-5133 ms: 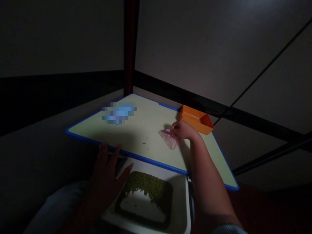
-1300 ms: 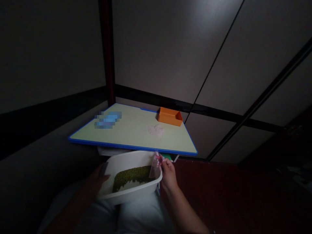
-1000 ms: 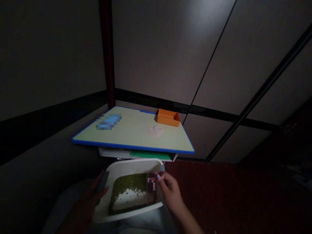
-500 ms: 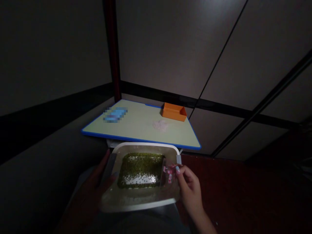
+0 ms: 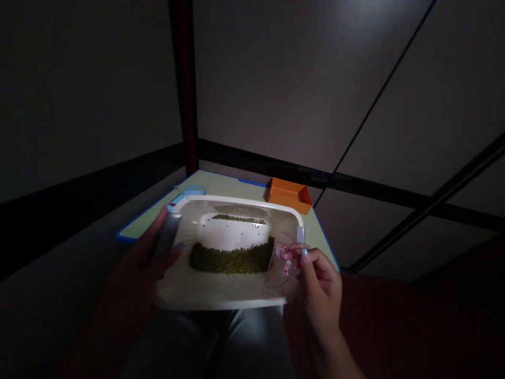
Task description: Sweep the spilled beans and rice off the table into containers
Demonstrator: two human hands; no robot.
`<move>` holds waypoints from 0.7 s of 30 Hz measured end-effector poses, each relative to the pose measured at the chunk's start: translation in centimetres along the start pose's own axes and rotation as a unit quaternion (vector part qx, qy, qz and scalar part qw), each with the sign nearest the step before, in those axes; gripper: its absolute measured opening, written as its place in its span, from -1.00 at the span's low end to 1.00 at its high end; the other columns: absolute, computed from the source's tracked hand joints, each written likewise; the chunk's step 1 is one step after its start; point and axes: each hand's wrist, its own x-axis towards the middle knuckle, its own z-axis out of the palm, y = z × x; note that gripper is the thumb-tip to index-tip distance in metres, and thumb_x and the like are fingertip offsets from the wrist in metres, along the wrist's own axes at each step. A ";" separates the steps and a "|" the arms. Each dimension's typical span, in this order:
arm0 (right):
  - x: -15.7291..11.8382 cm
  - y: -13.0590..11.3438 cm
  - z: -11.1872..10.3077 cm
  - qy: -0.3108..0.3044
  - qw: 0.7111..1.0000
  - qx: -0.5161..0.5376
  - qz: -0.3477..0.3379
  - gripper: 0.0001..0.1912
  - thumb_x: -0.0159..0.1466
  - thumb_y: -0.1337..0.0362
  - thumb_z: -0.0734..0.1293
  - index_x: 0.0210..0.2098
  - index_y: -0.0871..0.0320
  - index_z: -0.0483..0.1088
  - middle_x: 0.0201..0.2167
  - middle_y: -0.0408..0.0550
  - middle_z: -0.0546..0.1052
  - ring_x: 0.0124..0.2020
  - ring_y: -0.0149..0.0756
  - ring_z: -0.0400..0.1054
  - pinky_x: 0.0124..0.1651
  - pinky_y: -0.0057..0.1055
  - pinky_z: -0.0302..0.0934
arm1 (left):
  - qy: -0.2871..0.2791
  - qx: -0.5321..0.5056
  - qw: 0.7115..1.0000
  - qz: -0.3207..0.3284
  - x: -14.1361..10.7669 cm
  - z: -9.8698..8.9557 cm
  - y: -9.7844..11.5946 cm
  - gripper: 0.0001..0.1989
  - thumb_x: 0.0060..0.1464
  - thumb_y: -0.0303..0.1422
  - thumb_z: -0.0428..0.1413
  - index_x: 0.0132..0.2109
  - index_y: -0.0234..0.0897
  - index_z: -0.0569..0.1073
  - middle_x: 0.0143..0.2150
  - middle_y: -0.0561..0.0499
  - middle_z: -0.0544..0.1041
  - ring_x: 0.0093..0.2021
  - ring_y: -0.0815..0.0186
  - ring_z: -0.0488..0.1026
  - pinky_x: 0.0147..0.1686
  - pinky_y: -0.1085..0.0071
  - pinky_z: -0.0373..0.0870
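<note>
The left hand (image 5: 152, 252) grips the left rim of a white plastic tub (image 5: 221, 292), tilted toward the person above the lap, green mung beans (image 5: 231, 259) heaped against its near wall. The right hand (image 5: 319, 279) pinches a clear protractor (image 5: 281, 271) at the tub's right edge. Loose beans likely shift easily; the thin rim probably flexes, so both sides suit holding.

White tray (image 5: 221, 295) of green beans (image 5: 231, 259), left hand (image 5: 152, 252), right hand (image 5: 321, 281) with clear protractor (image 5: 282, 271)
</note>
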 end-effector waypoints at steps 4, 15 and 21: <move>7.7 1.6 2.9 -0.005 1.000 0.028 -0.011 -0.56 0.22 -0.09 0.38 -0.55 0.10 0.29 -0.59 -0.21 0.36 -0.53 -0.42 0.18 -0.45 -0.48 0.09 | -0.035 -0.089 0.994 0.060 5.1 2.7 3.5 -0.07 -0.16 -0.38 0.32 0.39 -0.01 0.24 0.36 0.01 0.40 0.03 0.09 0.57 -0.42 0.55 0.50; 28.8 8.6 11.0 -0.031 0.999 -0.006 -0.019 -0.55 0.25 -0.02 0.31 -0.62 0.10 0.20 -0.63 -0.25 0.26 -0.53 -0.46 0.11 -0.41 -0.48 0.01 | -0.091 -0.085 0.989 0.079 24.4 11.8 7.9 -0.37 0.11 -0.62 0.13 0.33 -0.29 0.32 0.05 -0.15 0.59 -0.35 0.47 0.50 -0.39 0.56 0.41; 31.8 13.9 14.0 -0.019 0.998 -0.039 0.049 -0.57 0.20 0.05 0.35 -0.68 0.11 0.23 -0.68 -0.23 0.32 -0.56 -0.43 0.12 -0.43 -0.46 -0.01 | -0.074 -0.042 0.995 0.060 31.2 13.1 4.8 -0.70 0.20 -0.34 0.17 0.06 -0.32 0.47 -0.16 -0.02 0.57 -0.34 0.39 0.50 -0.34 0.38 0.51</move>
